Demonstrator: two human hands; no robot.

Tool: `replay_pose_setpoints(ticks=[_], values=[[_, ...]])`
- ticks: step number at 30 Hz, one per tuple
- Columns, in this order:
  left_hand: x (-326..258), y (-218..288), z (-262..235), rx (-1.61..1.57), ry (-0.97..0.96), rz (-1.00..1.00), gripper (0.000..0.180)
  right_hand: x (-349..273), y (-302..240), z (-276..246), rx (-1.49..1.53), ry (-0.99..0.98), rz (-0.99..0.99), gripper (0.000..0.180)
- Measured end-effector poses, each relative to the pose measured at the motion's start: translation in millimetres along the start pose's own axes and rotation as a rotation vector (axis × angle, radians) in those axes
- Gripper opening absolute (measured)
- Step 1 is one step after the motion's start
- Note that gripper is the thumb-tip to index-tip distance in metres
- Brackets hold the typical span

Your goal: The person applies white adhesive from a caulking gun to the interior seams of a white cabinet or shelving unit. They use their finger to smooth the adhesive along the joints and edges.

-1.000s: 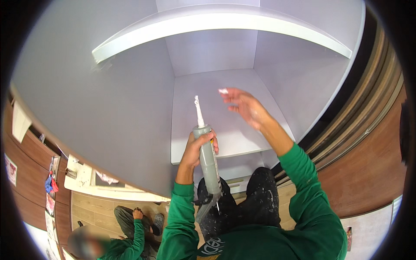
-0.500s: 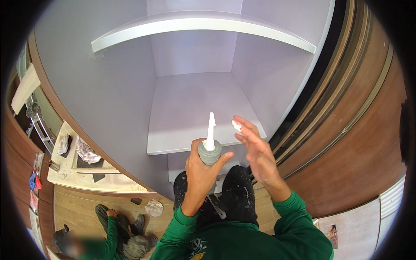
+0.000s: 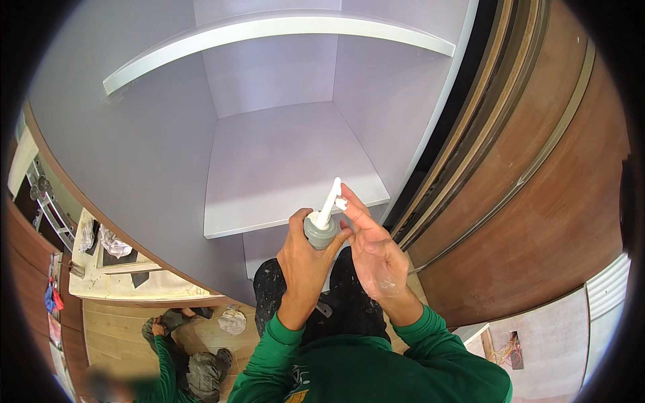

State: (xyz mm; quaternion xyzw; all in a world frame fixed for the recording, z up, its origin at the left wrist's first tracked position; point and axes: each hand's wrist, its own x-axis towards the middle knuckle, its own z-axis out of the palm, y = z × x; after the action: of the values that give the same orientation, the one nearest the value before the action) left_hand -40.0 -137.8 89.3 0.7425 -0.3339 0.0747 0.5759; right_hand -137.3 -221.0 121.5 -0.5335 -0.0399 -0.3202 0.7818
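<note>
Just below the middle, at 6 o'clock, a grey tube is being clasped by the left hand, its fingers and thumb wrapped round the top end. The white nozzle is being tilted up toward 1 o'clock. Between 4 and 5 o'clock, the right hand is being held with its fingers apart and clamped on nothing. White paste is being carried near its index fingertip; whether the nozzle is being touched there cannot quite be told from this angle. Behind the hands, dark, white-specked trousers are being partly hidden.

Farther on, at 11 o'clock, a lower shelf is being overhung by a white-edged upper shelf near 12. The 3 o'clock side is being filled by a brown panel. At 8 o'clock, crumpled cloth is being borne by a pale bench. Between 7 and 8, a person in green is being cut off by the lower rim.
</note>
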Motion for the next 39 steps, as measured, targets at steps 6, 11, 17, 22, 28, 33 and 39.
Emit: replay_pose_setpoints(ticks=[6, 11, 17, 22, 28, 33, 39], values=[[-3, 1, 10, 0.038, -0.001, 0.056, 0.064, -6, -4, -8, -0.019, 0.024, -0.022, 0.084], [-8, -2, 19, 0.086, -0.003, 0.075, 0.059, -14, -7, -8, -0.072, 0.030, -0.098, 0.086], [-13, 2, 25, 0.115, 0.020, 0.117, 0.058, -15, -13, -9, -0.062, 0.038, -0.118, 0.088], [-10, 2, 22, 0.135, 0.006, 0.098, 0.058, -7, -19, -11, -0.010, -0.038, -0.150, 0.083], [22, 5, -18, -0.120, -0.118, -0.062, 0.050, 51, -27, -48, -0.107, -0.060, -0.235, 0.069], [62, -36, -45, -0.344, -0.169, -0.212, 0.045, 128, 18, -118, -0.459, -0.023, -0.135, 0.057], [90, -78, -63, -0.555, -0.173, -0.340, 0.042, 163, 57, -122, -0.564, 0.045, 0.032, 0.053]])
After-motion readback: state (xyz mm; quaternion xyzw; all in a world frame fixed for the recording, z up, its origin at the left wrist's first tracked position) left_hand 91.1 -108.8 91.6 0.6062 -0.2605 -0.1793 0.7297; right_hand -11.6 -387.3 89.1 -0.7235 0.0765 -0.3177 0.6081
